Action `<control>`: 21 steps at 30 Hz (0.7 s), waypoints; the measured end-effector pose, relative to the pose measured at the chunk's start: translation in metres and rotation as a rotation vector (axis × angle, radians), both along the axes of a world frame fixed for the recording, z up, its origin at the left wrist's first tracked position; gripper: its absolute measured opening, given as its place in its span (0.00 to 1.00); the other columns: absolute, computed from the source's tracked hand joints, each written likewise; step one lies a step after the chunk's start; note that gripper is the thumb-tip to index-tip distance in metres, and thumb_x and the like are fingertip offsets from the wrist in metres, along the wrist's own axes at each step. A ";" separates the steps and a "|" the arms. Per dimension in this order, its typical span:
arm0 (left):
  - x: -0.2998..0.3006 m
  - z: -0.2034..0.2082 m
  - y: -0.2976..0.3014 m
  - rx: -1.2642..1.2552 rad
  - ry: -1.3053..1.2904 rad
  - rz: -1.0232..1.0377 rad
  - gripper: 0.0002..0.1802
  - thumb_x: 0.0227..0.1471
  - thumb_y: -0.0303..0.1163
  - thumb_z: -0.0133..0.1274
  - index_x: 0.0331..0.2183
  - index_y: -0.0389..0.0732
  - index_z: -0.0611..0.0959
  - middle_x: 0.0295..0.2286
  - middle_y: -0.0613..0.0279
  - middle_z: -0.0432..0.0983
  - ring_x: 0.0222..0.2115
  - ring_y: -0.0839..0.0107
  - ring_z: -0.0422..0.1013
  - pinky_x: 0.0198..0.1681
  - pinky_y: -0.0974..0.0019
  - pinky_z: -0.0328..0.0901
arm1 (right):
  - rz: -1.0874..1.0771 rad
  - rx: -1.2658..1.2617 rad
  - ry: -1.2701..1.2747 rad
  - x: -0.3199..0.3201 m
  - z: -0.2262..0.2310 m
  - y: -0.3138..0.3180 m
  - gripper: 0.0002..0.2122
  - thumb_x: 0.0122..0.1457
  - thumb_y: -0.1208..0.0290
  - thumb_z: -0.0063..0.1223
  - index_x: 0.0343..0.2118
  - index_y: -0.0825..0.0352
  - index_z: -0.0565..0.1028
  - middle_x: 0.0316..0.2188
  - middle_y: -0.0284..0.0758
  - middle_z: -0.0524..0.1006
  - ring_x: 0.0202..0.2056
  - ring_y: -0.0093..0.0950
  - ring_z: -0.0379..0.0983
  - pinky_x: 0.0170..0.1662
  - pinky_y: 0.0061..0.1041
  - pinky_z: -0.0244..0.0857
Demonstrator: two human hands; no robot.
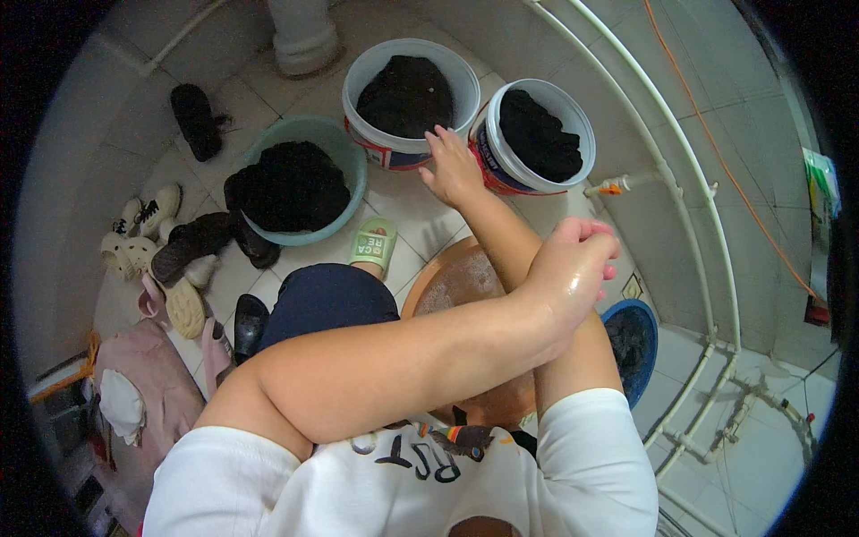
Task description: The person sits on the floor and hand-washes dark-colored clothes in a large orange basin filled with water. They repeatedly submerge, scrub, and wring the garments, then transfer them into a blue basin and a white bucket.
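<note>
My left arm crosses over my right forearm. Beyond it, my left hand (pixel 573 273) looks wet, its fingers loosely curled with nothing visible in them; its wrist lies over the right forearm, though I cannot tell whether they touch. My right hand (pixel 452 166) reaches forward with fingers apart and empty, near the rims of two white buckets. The left bucket (pixel 386 154) contains a dark, crumbly-looking mass; the right bucket (pixel 510 170) contains a blacker heap. Below my arms is a wide orange-brown basin (pixel 420 291), partly hidden, seemingly holding liquid.
A pale green basin (pixel 356 192) heaped with dark material stands ahead left. Several shoes (pixel 183 304) lie on the tiled floor at left. A blue basin (pixel 649 336) sits at right near white wall pipes (pixel 671 179). My foot wears a green slipper (pixel 374 243).
</note>
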State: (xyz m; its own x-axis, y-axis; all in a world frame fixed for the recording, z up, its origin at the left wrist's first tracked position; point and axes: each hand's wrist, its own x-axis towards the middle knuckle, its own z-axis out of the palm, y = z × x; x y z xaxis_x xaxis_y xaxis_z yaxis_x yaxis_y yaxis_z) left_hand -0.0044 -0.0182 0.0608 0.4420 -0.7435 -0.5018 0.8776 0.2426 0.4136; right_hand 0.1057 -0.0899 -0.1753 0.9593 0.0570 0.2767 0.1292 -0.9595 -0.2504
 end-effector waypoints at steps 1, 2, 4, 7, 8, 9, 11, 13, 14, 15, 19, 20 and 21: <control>0.003 0.000 0.001 0.001 -0.022 0.024 0.15 0.47 0.34 0.46 0.38 0.41 0.67 0.32 0.64 0.68 0.30 0.77 0.64 0.31 0.74 0.60 | -0.002 -0.027 -0.045 0.012 0.000 0.007 0.26 0.44 0.65 0.54 0.48 0.67 0.62 0.47 0.42 0.64 0.51 0.39 0.58 0.53 0.34 0.52; 0.005 0.000 0.002 0.001 -0.035 0.033 0.15 0.47 0.34 0.46 0.38 0.41 0.68 0.32 0.64 0.68 0.30 0.78 0.64 0.31 0.74 0.60 | -0.017 -0.066 0.087 0.020 0.002 0.010 0.27 0.44 0.64 0.54 0.48 0.67 0.62 0.46 0.42 0.64 0.50 0.38 0.58 0.53 0.33 0.52; 0.006 0.000 0.001 -0.001 -0.054 0.046 0.15 0.47 0.34 0.46 0.38 0.41 0.68 0.32 0.64 0.68 0.30 0.78 0.64 0.31 0.74 0.59 | -0.048 -0.152 0.358 0.030 0.005 0.011 0.27 0.43 0.62 0.55 0.48 0.67 0.63 0.45 0.41 0.66 0.50 0.36 0.59 0.53 0.32 0.51; 0.005 -0.005 -0.003 -0.030 -0.035 -0.046 0.14 0.47 0.35 0.47 0.37 0.41 0.69 0.31 0.65 0.69 0.29 0.78 0.64 0.31 0.74 0.60 | -0.014 -0.246 0.266 0.027 0.002 0.002 0.17 0.43 0.62 0.55 0.35 0.66 0.69 0.35 0.38 0.71 0.40 0.33 0.65 0.45 0.31 0.56; 0.003 -0.006 -0.004 -0.033 -0.019 -0.066 0.13 0.47 0.35 0.46 0.37 0.42 0.69 0.31 0.65 0.69 0.29 0.78 0.64 0.31 0.74 0.60 | -0.015 -0.256 0.262 0.027 0.002 -0.002 0.15 0.43 0.62 0.55 0.32 0.66 0.70 0.33 0.37 0.71 0.37 0.33 0.66 0.43 0.32 0.57; 0.002 -0.006 -0.005 -0.038 -0.002 -0.090 0.13 0.47 0.35 0.46 0.36 0.42 0.69 0.31 0.65 0.69 0.29 0.78 0.64 0.31 0.75 0.60 | -0.022 -0.265 0.120 0.025 -0.011 -0.007 0.09 0.45 0.62 0.53 0.24 0.63 0.72 0.25 0.34 0.72 0.33 0.32 0.68 0.39 0.31 0.57; 0.001 -0.002 -0.003 -0.025 0.012 -0.110 0.12 0.47 0.35 0.46 0.36 0.42 0.70 0.30 0.65 0.69 0.29 0.78 0.64 0.30 0.75 0.60 | -0.038 -0.242 0.158 0.021 -0.010 0.002 0.08 0.47 0.63 0.50 0.22 0.63 0.72 0.23 0.35 0.72 0.32 0.33 0.68 0.38 0.31 0.57; 0.003 -0.001 -0.001 -0.007 0.026 -0.125 0.11 0.47 0.35 0.46 0.34 0.42 0.70 0.29 0.66 0.69 0.29 0.78 0.64 0.30 0.75 0.60 | 0.020 -0.198 0.091 0.008 -0.011 0.008 0.08 0.48 0.65 0.47 0.19 0.63 0.73 0.21 0.36 0.73 0.30 0.34 0.69 0.35 0.32 0.58; 0.003 -0.001 -0.002 -0.024 0.027 -0.134 0.11 0.47 0.35 0.46 0.34 0.42 0.71 0.29 0.66 0.69 0.29 0.78 0.65 0.30 0.75 0.60 | 0.025 -0.194 0.098 -0.002 -0.010 0.008 0.08 0.48 0.65 0.48 0.19 0.63 0.73 0.21 0.36 0.73 0.30 0.34 0.68 0.35 0.32 0.58; 0.003 -0.002 -0.002 -0.040 0.028 -0.141 0.10 0.47 0.35 0.46 0.33 0.42 0.71 0.29 0.66 0.69 0.28 0.78 0.65 0.29 0.75 0.60 | 0.032 -0.189 0.104 -0.010 -0.009 0.008 0.08 0.47 0.65 0.48 0.19 0.63 0.73 0.21 0.36 0.73 0.30 0.34 0.68 0.35 0.32 0.58; 0.002 -0.007 -0.005 -0.060 0.050 -0.179 0.09 0.47 0.35 0.46 0.32 0.42 0.71 0.28 0.66 0.68 0.28 0.77 0.65 0.28 0.76 0.60 | 0.110 -0.156 0.123 -0.047 -0.013 0.005 0.07 0.46 0.67 0.48 0.18 0.63 0.72 0.20 0.35 0.72 0.28 0.34 0.68 0.34 0.32 0.57; 0.003 -0.008 -0.004 -0.059 0.058 -0.184 0.09 0.47 0.35 0.45 0.32 0.42 0.71 0.28 0.66 0.68 0.28 0.77 0.65 0.28 0.76 0.60 | 0.149 -0.145 0.127 -0.058 -0.012 0.005 0.07 0.45 0.67 0.48 0.18 0.63 0.72 0.20 0.35 0.72 0.28 0.33 0.68 0.34 0.31 0.57; 0.005 -0.009 -0.003 -0.058 0.066 -0.187 0.09 0.47 0.35 0.45 0.32 0.42 0.71 0.28 0.66 0.68 0.28 0.77 0.65 0.28 0.76 0.60 | 0.186 -0.150 0.182 -0.070 -0.011 0.008 0.07 0.45 0.67 0.49 0.16 0.63 0.71 0.19 0.35 0.71 0.27 0.33 0.68 0.33 0.32 0.58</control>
State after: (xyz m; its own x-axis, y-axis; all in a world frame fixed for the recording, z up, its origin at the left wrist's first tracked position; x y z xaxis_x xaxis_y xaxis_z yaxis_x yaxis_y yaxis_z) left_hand 0.0003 -0.0216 0.0520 0.2613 -0.8382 -0.4787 0.9342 0.0948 0.3439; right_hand 0.0353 -0.0823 -0.1864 0.9617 0.2633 0.0765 0.2719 -0.9517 -0.1423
